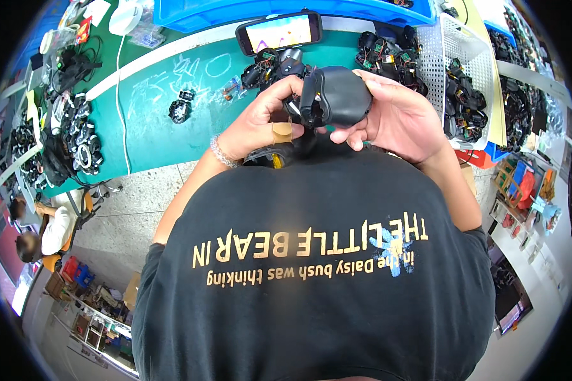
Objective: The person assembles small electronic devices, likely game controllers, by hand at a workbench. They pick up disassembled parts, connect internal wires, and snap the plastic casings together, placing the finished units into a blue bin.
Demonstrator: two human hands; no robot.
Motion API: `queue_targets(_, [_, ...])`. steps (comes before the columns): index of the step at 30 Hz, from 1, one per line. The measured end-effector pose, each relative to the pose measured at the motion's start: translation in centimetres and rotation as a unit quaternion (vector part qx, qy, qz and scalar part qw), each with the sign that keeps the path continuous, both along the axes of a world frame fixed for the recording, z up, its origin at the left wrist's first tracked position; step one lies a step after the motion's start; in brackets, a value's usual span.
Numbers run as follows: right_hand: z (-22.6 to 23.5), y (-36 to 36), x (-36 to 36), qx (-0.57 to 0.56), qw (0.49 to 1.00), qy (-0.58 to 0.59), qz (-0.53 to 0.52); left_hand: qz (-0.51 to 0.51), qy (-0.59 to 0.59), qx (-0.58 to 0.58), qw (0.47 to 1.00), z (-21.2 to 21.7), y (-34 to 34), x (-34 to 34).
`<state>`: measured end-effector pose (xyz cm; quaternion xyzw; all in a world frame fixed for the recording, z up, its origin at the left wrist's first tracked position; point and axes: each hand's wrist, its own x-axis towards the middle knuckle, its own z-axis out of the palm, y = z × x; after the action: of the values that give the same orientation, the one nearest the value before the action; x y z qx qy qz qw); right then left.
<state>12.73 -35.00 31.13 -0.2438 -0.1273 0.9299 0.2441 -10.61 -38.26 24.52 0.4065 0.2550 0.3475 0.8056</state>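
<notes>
A dark grey, rounded plastic housing (346, 98) is held up between my two hands, over the table's near edge and close to my chest. My left hand (260, 120), with tan tape round one digit, grips its left side, where a cut-out shows small parts inside. My right hand (403, 117) closes round the right side, fingers curled beneath. Below my left hand sits a black item with a yellow part (270, 157), mostly hidden. Just beyond my hands lies a cluster of black parts (267, 68). A lone small black assembly (180, 108) rests on the green mat to the left.
A lit phone (279, 33) leans at the back before a blue bin (286, 11). Black wired assemblies (388, 57) lie back right, beside a white perforated basket (435, 60) with more. Further pieces (76, 140) pile up at left, near a white cable (119, 108). Another person (57, 232) sits far left.
</notes>
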Motion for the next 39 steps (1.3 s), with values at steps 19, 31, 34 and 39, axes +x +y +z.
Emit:
queue_targets(19, [-1.5,-0.5,-1.3,0.095,0.986,-0.134,-0.027,-0.03,0.054,-0.207,0.976,-0.4,-0.8,0.5])
queue_targets(31, [-3.5,-0.6,-1.3,0.247,0.922,-0.272,-0.122,-0.058,-0.038,-0.241,0.968,-2.1,-1.4,-0.5])
queue_targets(34, [-8.5,0.6,-0.3,0.42,0.794,-0.421,-0.122,-0.04,-0.004,-0.27,0.962,-2.1,-1.5,-0.8])
queue_targets(39, [-18.2,0.5,0.6,0.596,0.51,-0.615,0.075,0.009,-0.019,-0.275,0.961,-2.1,-2.4,-1.7])
